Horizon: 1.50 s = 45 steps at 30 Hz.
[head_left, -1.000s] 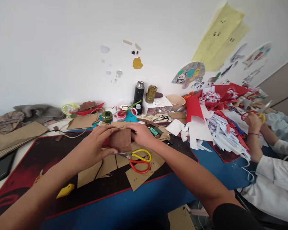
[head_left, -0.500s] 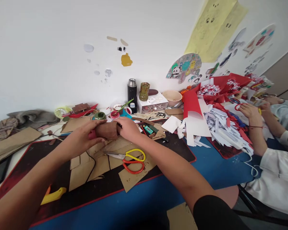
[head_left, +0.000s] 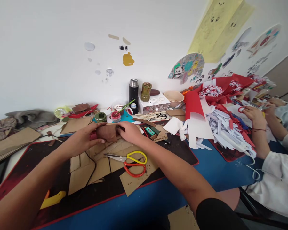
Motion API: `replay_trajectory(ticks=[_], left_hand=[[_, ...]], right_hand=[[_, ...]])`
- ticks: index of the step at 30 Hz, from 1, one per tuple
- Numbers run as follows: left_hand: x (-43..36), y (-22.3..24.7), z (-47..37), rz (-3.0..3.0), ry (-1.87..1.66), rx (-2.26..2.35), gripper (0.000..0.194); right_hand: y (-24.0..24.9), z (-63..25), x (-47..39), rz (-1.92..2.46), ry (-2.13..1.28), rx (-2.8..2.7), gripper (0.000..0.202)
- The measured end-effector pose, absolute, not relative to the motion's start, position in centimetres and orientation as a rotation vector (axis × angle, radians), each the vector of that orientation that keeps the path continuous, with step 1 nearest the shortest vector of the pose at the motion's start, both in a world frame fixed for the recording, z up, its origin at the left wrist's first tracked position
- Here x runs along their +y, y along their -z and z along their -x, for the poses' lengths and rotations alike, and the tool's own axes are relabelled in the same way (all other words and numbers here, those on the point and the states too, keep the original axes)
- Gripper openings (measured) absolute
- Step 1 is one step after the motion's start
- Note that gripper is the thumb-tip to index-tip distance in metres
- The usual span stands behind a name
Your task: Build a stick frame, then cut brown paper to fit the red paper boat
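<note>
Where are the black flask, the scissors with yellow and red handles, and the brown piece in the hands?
Black flask point(head_left: 133, 92): head view, on its dark body.
Scissors point(head_left: 121, 158): head view, on the metal near the pivot.
Brown piece point(head_left: 107, 133): head view, on its side between the hands.

Single view, worn on my head. Faces forward and down, from my side of the scissors point(head_left: 122, 158), about arm's length off. Frames my left hand point(head_left: 83, 139) and right hand point(head_left: 132, 131) just beyond them; wall point(head_left: 50, 64) farther back, upper half. Wide sweep: right of the scissors, catches another person's hands point(head_left: 253, 115). Slight tilt.
</note>
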<state>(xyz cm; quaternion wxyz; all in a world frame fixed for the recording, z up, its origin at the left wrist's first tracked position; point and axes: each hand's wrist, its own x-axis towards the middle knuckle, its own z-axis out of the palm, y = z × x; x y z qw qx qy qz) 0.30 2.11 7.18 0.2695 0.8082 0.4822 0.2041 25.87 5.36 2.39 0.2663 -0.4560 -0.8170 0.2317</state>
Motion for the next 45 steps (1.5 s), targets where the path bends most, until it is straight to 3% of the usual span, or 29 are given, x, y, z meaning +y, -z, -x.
replay_trajectory(ticks=[9,21,45], left_hand=[[3.9,-5.8,1.0,-2.158,-0.607,1.349,0.091],[4.6,-4.9,1.9,-2.155,-0.592,1.387,0.089],[4.6,-4.6,1.6,-2.404,-0.460,1.392,0.073]], right_hand=[[-1.8,-26.2,4.6,1.209,-0.680,-2.099,0.039],[-0.4,-27.8,3.4,1.150,-0.638,-2.024,0.023],[0.9,-27.8,3.2,1.205,-0.678,-2.001,0.027]])
